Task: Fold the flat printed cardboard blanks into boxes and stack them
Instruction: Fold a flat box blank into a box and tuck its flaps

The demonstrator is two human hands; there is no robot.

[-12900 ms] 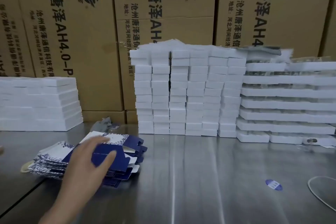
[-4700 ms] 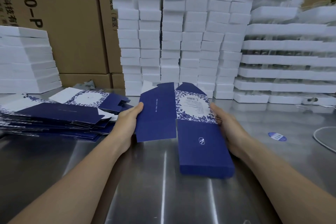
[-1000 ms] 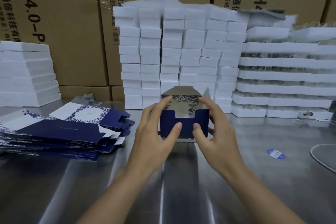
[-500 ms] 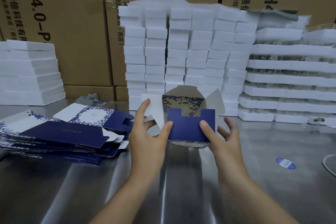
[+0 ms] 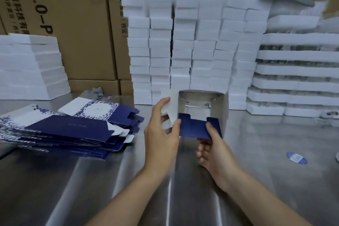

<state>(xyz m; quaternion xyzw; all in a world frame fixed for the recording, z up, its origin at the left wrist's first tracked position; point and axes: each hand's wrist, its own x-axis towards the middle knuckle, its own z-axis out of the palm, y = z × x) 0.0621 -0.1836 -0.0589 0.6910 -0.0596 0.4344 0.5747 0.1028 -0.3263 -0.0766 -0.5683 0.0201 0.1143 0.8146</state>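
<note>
Where the box is: the half-formed box (image 5: 200, 108) is held clear of the table between both hands, in front of the foam stacks, with its open end towards the camera.
Box look: a square tube, dark blue outside and plain pale board inside; some blue leaf print shows deep inside near the top.
Blue flap: the notched dark blue flap (image 5: 196, 128) hangs at the lower edge of the opening, tilted towards the camera.
White flap: the white flap (image 5: 169, 104) sticks out from the left side of the opening.
Left hand: the left hand (image 5: 161, 134) pinches the white flap between curled fingers and thumb; the thumb tip touches the blue flap's left corner.
Right hand: the right hand (image 5: 214, 152) grips the blue flap, thumb on top and fingers curled beneath.
Blanks: the flat blanks (image 5: 73, 128) lie in a fanned pile on the left, dark blue with white, leaf-bordered panels.
Table: a brushed steel table (image 5: 91, 180), shiny, with an oval blue sticker (image 5: 296, 158) at the right.
Room: columns of white foam blocks (image 5: 183, 51) stand behind the box, white slabs (image 5: 31, 68) at the left, white trays (image 5: 293, 71) at the right, and brown printed cartons (image 5: 78, 24) behind all.
</note>
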